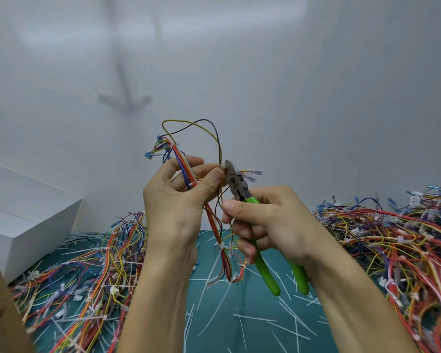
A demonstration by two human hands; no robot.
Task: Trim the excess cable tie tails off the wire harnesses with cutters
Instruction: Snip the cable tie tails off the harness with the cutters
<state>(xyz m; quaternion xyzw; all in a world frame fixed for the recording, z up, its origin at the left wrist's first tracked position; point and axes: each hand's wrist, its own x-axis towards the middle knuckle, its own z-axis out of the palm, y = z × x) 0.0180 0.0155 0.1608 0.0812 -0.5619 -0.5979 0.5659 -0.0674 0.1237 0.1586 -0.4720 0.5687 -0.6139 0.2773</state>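
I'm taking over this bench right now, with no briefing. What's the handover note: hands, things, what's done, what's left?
Left hand holds one wire harness raised, thumb and finger pinching it by a white cable tie.
Right hand grips the green-handled cutters, nose at that tie; whether its tail is cut, I cannot tell.
Done: many cut tails lie on the green mat.
Left: a left pile and a right pile of harnesses; which is trimmed is unclear.
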